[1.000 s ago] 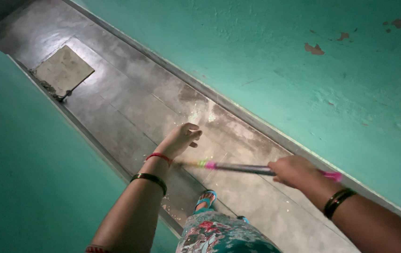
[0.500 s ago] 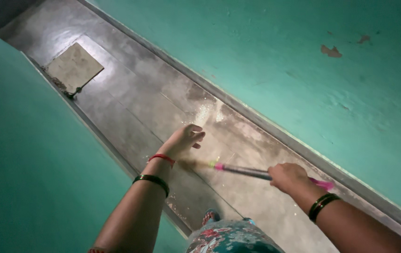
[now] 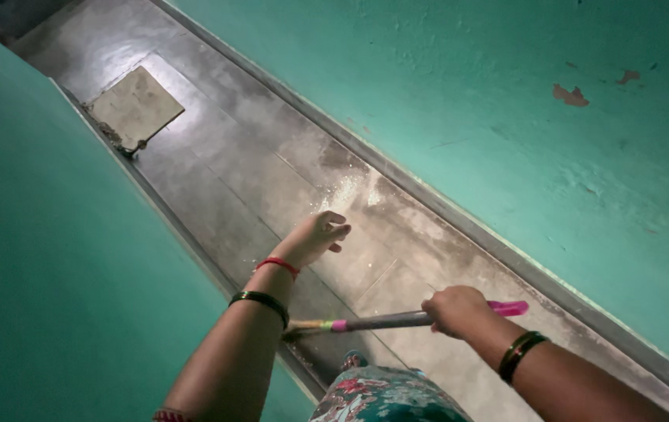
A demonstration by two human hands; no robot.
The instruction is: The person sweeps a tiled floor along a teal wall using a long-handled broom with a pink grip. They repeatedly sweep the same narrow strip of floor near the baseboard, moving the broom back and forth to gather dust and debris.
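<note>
We see a broom handle (image 3: 385, 320), grey with a pink end and coloured bands, lying crosswise above the grey stone floor (image 3: 233, 180), near the floor's lower end between the two walls. The right hand (image 3: 453, 310) is closed in a fist around the handle near its pink end. The left hand (image 3: 317, 237) holds nothing; its fingers are loosely curled, palm down, above a pale dusty patch (image 3: 346, 191) on the floor. The left forearm crosses in front of the handle's far end. Teal walls (image 3: 506, 101) border both long edges. A square slab (image 3: 135, 105) lies at the floor's far end, against the left edge.
</note>
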